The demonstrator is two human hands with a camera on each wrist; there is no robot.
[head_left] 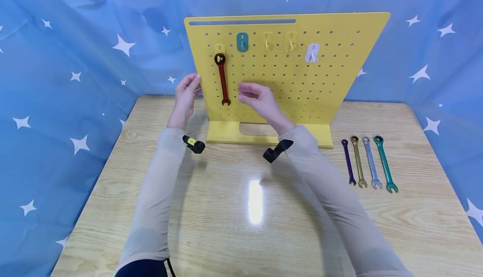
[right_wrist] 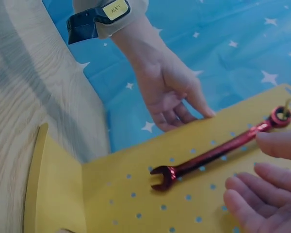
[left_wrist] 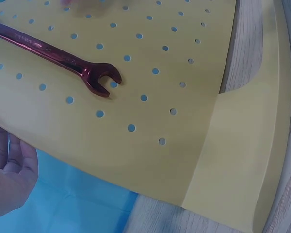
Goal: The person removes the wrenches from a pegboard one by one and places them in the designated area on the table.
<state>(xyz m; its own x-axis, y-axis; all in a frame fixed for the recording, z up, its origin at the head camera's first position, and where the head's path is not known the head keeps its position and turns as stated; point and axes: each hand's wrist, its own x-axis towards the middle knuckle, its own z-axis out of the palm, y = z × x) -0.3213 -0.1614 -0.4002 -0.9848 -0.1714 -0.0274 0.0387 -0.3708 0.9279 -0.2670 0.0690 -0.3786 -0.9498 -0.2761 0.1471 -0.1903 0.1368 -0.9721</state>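
Red wrench (head_left: 222,79): hung by its ring end on a yellow hook (head_left: 219,50) at upper left of the yellow pegboard (head_left: 332,71), open end down, flat against the board face; seen also from the left wrist (left_wrist: 63,60) and the right wrist (right_wrist: 218,153).

Left hand (head_left: 186,94): at the left edge of the pegboard, fingers (right_wrist: 196,99) straight and released, tips resting on the board edge; nothing grasped.

Right hand (head_left: 260,98): in front of the board, just right of the wrench's lower end, apart from it; fingers (right_wrist: 262,194) loosely bent, released, holding nothing.

Pegboard: upright on its yellow base (head_left: 226,134), standing on the wooden desk (head_left: 226,226). Top row, left to right after the wrench hook: teal hook (head_left: 242,42), two yellow hooks (head_left: 267,41), white hook (head_left: 312,53).

On the desk, right of the base, four wrenches side by side: purple wrench (head_left: 348,161), gold wrench (head_left: 358,161), silver-blue wrench (head_left: 371,163), teal wrench (head_left: 385,163).

Backdrop: blue cloth with white stars (head_left: 75,58).
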